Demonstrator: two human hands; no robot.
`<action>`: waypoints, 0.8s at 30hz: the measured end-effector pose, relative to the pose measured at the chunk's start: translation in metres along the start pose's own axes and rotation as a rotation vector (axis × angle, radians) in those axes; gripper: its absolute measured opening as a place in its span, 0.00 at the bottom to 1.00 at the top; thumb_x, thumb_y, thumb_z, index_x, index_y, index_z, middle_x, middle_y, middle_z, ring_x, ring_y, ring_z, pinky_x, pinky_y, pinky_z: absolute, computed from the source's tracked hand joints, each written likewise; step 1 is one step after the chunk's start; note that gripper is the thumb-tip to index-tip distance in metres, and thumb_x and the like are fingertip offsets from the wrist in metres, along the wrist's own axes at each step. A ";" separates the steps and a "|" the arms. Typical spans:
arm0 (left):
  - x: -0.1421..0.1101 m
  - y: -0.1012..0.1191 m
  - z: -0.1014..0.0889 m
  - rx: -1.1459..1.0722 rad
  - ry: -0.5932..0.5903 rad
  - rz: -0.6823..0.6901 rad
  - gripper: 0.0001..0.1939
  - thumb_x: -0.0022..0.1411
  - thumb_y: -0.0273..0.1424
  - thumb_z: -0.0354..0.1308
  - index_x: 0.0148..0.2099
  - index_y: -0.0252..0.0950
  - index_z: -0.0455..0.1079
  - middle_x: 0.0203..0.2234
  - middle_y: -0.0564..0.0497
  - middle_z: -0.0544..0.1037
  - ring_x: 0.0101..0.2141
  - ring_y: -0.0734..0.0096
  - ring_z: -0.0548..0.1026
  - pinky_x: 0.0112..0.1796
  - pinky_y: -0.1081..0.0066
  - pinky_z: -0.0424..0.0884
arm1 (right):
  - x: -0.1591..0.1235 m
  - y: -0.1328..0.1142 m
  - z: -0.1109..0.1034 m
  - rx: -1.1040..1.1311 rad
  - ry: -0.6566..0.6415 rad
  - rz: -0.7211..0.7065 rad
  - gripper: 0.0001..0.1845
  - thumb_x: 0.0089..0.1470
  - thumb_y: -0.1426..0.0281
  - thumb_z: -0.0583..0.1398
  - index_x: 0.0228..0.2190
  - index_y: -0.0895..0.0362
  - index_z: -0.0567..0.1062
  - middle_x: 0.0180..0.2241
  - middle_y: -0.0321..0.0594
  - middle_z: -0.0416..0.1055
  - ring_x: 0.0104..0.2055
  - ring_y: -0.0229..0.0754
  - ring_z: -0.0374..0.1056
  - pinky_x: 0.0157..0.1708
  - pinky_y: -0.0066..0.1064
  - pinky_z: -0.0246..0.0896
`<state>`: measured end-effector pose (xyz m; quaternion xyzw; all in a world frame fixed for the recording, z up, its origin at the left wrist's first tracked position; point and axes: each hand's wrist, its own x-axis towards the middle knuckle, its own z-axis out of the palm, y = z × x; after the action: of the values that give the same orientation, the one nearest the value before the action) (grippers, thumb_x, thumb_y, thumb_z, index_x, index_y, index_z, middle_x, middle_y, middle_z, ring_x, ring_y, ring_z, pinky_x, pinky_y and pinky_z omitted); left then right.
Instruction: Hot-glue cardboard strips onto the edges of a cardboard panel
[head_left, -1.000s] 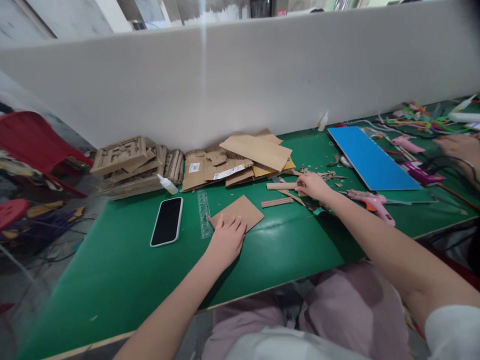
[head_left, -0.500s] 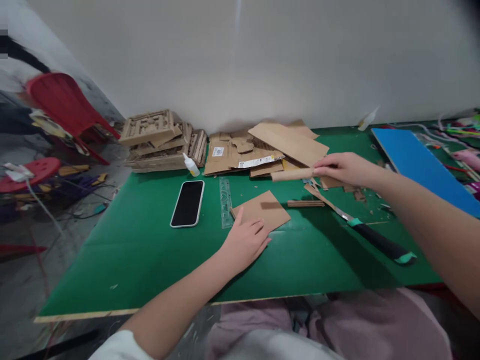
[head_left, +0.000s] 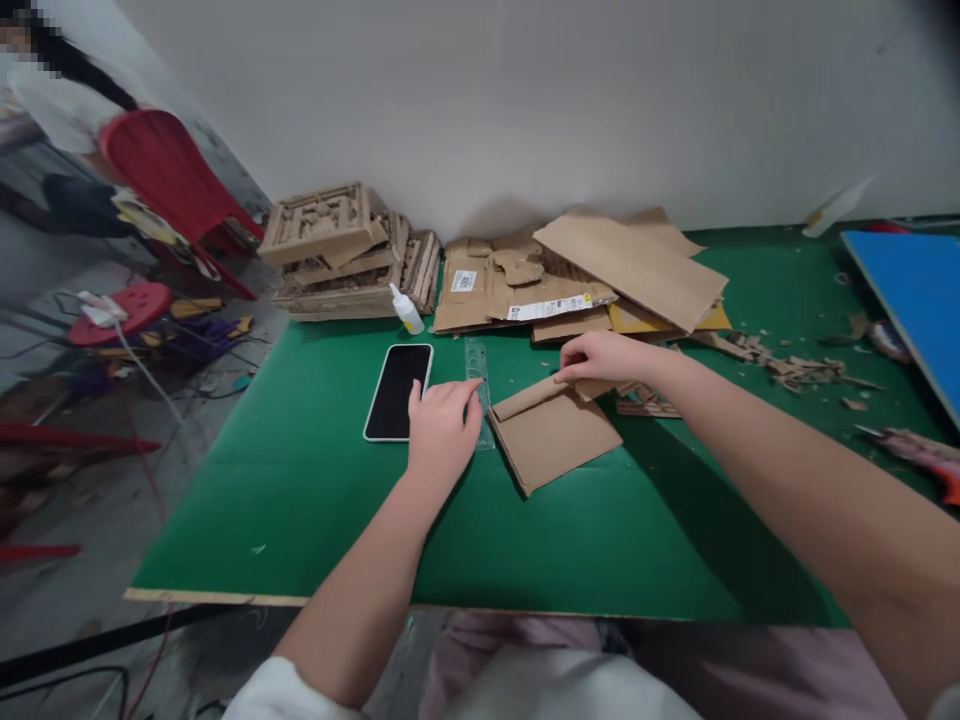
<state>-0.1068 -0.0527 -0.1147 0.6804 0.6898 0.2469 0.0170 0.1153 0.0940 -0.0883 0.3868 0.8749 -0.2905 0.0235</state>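
My left hand [head_left: 441,432] lies on the green table [head_left: 315,520] with fingers stretched out, its tips touching a clear ruler [head_left: 478,385] between a black phone [head_left: 399,391] and a flat square of cardboard [head_left: 555,436]. My right hand [head_left: 600,358] pinches one end of a narrow cardboard strip [head_left: 529,397] and rests it along the far edge of that square.
A pile of flat cardboard sheets [head_left: 600,275] and a stack of cut cardboard pieces [head_left: 345,250] lie against the white wall, with a small glue bottle [head_left: 408,309] beside them. Scraps [head_left: 780,362] and a blue board [head_left: 915,290] lie right. A red chair [head_left: 161,170] and a person stand left.
My right hand brought the cardboard strip down from above the pile onto the square's far edge. My left hand slid off the square to the ruler. The view swung left.
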 end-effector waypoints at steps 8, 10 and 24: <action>0.003 -0.005 0.005 -0.042 -0.138 0.053 0.15 0.58 0.23 0.45 0.41 0.37 0.72 0.38 0.48 0.77 0.41 0.62 0.72 0.46 0.59 0.64 | 0.004 0.003 0.009 0.040 0.015 -0.010 0.14 0.44 0.56 0.60 0.26 0.53 0.74 0.28 0.37 0.74 0.27 0.38 0.66 0.23 0.27 0.52; 0.003 -0.003 0.006 -0.054 -0.150 0.088 0.15 0.58 0.22 0.45 0.41 0.36 0.72 0.38 0.48 0.76 0.41 0.62 0.71 0.45 0.60 0.65 | 0.004 0.004 0.011 0.038 0.033 -0.007 0.14 0.44 0.55 0.60 0.26 0.54 0.73 0.28 0.37 0.73 0.28 0.38 0.66 0.23 0.27 0.52; 0.001 0.007 0.015 -0.074 -0.229 0.260 0.13 0.56 0.21 0.49 0.38 0.35 0.73 0.37 0.49 0.77 0.40 0.63 0.71 0.45 0.58 0.66 | 0.007 0.009 0.019 -0.069 0.078 -0.066 0.16 0.47 0.56 0.59 0.27 0.57 0.74 0.30 0.43 0.72 0.31 0.42 0.64 0.27 0.30 0.53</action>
<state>-0.0949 -0.0476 -0.1247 0.7864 0.5800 0.1933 0.0886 0.1130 0.0934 -0.1097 0.3677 0.8969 -0.2456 -0.0070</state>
